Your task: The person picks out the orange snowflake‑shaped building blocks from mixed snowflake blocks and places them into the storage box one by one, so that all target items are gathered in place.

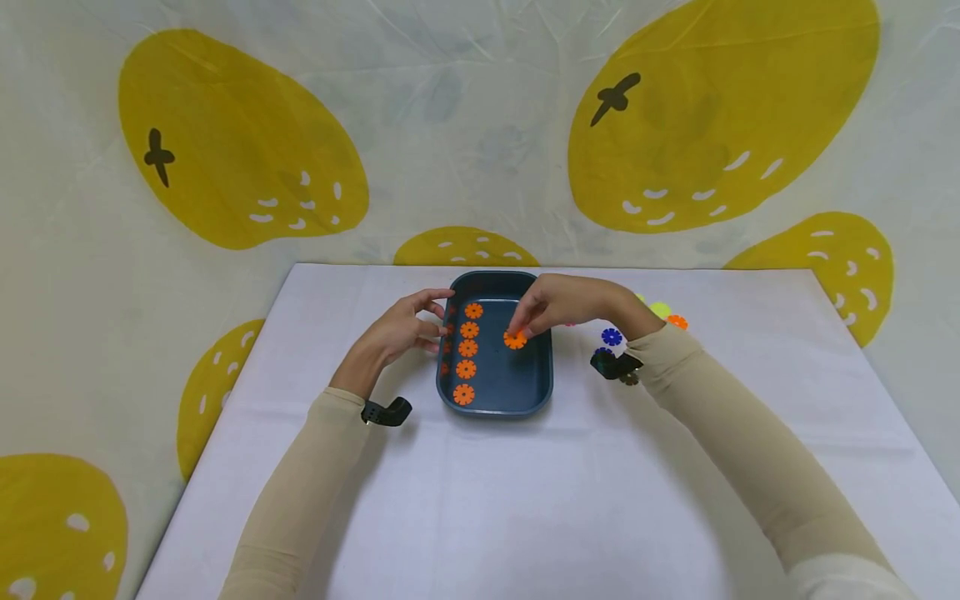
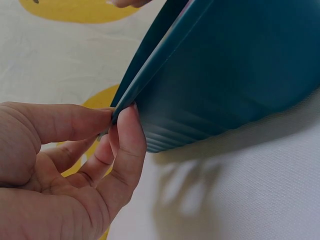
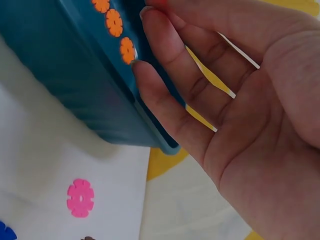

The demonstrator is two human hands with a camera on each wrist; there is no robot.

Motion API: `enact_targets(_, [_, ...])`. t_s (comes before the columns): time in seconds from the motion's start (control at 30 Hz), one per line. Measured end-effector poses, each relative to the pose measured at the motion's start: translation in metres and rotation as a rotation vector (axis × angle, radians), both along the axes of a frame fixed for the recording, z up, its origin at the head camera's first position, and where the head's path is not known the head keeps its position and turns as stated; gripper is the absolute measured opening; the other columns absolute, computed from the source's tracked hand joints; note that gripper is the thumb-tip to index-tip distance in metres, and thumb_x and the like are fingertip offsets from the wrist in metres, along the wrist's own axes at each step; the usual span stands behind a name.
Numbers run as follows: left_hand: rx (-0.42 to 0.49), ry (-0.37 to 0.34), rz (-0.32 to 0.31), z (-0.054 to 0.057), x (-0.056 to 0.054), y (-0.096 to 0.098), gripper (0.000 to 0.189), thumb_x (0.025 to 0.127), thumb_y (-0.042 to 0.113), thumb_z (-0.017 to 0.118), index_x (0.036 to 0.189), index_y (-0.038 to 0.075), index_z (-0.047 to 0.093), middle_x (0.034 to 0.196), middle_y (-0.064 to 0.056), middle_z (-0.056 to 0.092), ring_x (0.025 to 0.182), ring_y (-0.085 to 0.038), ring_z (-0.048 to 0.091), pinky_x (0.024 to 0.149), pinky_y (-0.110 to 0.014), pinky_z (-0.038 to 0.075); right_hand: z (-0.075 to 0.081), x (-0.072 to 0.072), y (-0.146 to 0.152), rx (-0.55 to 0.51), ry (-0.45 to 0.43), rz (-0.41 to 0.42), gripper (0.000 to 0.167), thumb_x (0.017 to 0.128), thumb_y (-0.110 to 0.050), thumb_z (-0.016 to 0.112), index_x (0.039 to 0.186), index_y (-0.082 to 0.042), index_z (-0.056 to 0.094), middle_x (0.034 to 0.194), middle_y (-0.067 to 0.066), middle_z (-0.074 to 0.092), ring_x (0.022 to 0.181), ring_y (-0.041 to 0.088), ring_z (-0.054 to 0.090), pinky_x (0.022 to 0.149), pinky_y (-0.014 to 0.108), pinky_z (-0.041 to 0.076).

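A dark blue-green tray (image 1: 495, 411) stands on the table, with a column of several orange notched flower-shaped discs (image 1: 467, 369) along its left side. My left hand (image 1: 401, 331) is at the tray's left wall; in the left wrist view its thumb and fingers pinch the rim (image 2: 150, 67). Over the tray, right of the column, my right hand (image 1: 553, 302) pinches another orange disc (image 1: 514, 340) between thumb and fingertips. In the right wrist view that pinch lies at the upper edge, with orange discs (image 3: 114, 23) in the tray behind the fingers.
Right of the tray, partly behind the right forearm, lie loose discs: a blue one (image 1: 612, 337), a yellow-green one (image 1: 660, 310) and an orange one (image 1: 678, 322). A pink disc (image 3: 80, 198) lies beside the tray. A fruit-patterned cloth (image 1: 465, 142) hangs behind the white table (image 1: 525, 508).
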State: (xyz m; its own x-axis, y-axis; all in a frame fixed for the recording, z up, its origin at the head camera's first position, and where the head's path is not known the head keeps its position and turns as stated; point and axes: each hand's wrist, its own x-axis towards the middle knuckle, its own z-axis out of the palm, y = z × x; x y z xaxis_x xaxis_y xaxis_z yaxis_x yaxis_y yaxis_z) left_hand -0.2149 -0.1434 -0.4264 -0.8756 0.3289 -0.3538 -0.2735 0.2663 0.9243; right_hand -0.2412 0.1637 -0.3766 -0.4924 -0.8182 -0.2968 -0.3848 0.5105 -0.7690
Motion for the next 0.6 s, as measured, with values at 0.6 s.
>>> enact_targets(0.6, [-0.017, 0.003, -0.003, 0.0, 0.0, 0.0, 0.074, 0.087, -0.012, 0.058, 0.152, 0.02, 0.045, 0.123, -0.014, 0.045, 0.102, -0.03, 0.061, 0.072, -0.034, 0.061, -0.009, -0.001, -0.024, 0.026, -0.021, 0.064, 0.022, 0.096, -0.006, 0.068, 0.113, -0.014, 0.079, 0.109, -0.001, 0.076, 0.099, 0.015, 0.069, 0.095, 0.033, 0.056])
